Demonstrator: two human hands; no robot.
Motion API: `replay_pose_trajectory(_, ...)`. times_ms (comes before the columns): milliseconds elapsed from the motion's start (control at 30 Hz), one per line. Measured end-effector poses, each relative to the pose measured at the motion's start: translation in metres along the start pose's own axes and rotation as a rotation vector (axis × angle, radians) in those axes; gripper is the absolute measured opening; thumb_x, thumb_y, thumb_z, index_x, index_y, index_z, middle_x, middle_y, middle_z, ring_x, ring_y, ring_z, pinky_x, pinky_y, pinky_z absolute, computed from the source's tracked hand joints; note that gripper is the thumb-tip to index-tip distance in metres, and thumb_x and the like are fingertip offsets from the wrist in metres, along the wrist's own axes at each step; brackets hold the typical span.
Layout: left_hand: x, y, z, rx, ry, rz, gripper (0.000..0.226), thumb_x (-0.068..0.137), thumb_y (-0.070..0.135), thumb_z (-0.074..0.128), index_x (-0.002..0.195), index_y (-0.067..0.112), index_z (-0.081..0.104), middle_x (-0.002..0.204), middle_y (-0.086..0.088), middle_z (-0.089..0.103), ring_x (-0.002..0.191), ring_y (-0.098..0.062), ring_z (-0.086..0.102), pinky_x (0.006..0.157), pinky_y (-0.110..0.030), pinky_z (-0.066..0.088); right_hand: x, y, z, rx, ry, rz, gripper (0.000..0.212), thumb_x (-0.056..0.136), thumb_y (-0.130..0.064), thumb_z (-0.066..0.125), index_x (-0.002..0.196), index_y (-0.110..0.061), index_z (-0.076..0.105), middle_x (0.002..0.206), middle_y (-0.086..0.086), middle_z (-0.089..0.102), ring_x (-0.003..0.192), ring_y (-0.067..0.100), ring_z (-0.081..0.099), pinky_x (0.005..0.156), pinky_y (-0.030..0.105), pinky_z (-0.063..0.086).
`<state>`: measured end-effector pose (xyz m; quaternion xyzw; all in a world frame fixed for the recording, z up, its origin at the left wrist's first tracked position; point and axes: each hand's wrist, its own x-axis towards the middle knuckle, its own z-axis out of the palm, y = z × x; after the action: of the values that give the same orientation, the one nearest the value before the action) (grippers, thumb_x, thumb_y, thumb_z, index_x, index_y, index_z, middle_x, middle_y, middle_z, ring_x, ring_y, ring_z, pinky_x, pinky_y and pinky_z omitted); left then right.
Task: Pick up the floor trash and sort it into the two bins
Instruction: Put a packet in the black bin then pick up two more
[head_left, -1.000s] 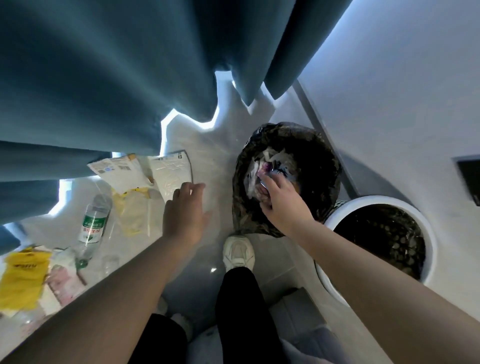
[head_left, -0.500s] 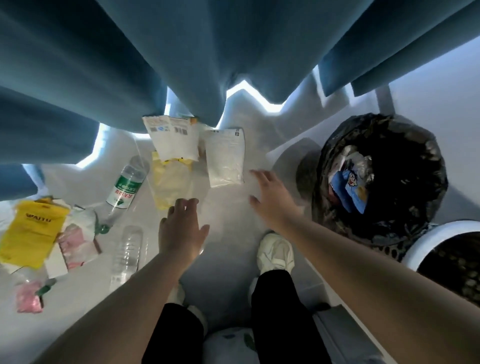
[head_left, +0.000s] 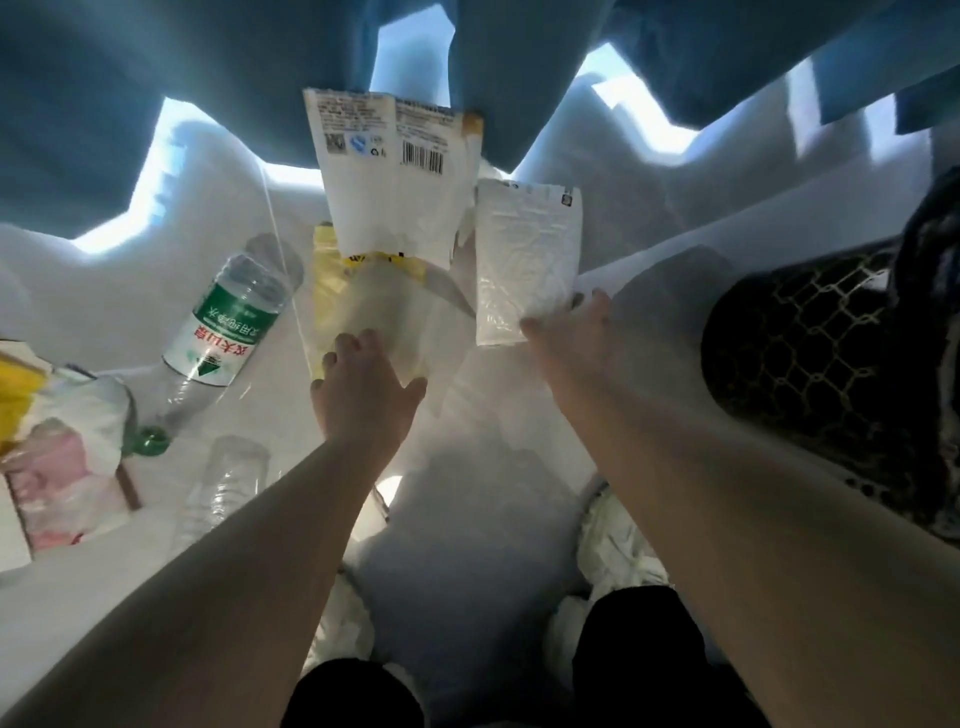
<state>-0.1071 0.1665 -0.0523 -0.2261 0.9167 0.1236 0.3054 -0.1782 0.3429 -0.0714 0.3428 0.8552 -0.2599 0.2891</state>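
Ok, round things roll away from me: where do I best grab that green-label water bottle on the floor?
Probably the labelled middle of the green-label bottle, from above with the left hand, gripping across its width: it lies on its side, uncovered, cap toward you.

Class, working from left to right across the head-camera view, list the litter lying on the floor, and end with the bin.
Pink-and-white wrappers → green-labelled water bottle → yellow bag → white plastic pouch → black gold-patterned bin.

Right hand (head_left: 569, 338) now at white pouch (head_left: 524, 260)
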Motion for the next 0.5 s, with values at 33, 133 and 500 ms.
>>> replay_pose_trajectory(33,0.003,0.002,0.004,0.009,0.006,0.015,0.056,0.083,0.047,0.065,0.122,0.01,0.048,0.115,-0.011,0.053,0.105,-0.03,0.054,0.082,-0.045,0.048,0.006,0.0,0.004,0.03,0.04,0.038,0.066,0.079,-0.034,0.07,0.132,-0.016,0.036,0.13,0.01,0.048,0.116,0.031,0.051,0.095,0.043,0.044)
replay_pose_trajectory(133,0.006,0.005,0.007,-0.031,0.042,0.046,0.022,0.091,0.032,0.057,0.102,0.012,0.057,0.094,-0.006,0.058,0.078,-0.024,0.053,0.062,-0.035,0.042,0.019,0.0,0.009,0.126,0.007,0.111,0.06,0.077,-0.031,0.073,0.127,-0.014,0.045,0.114,0.005,0.055,0.11,0.029,0.057,0.086,0.04,0.049)
replay_pose_trajectory(500,-0.04,-0.025,-0.05,-0.222,0.0,0.085,0.028,0.095,0.034,0.052,0.087,0.012,0.068,0.086,-0.013,0.07,0.078,-0.035,0.058,0.066,-0.033,0.041,-0.041,0.018,-0.045,0.085,-0.107,0.043,0.021,0.085,-0.024,0.067,0.095,-0.006,0.063,0.088,0.008,0.062,0.081,0.023,0.061,0.065,0.029,0.043)
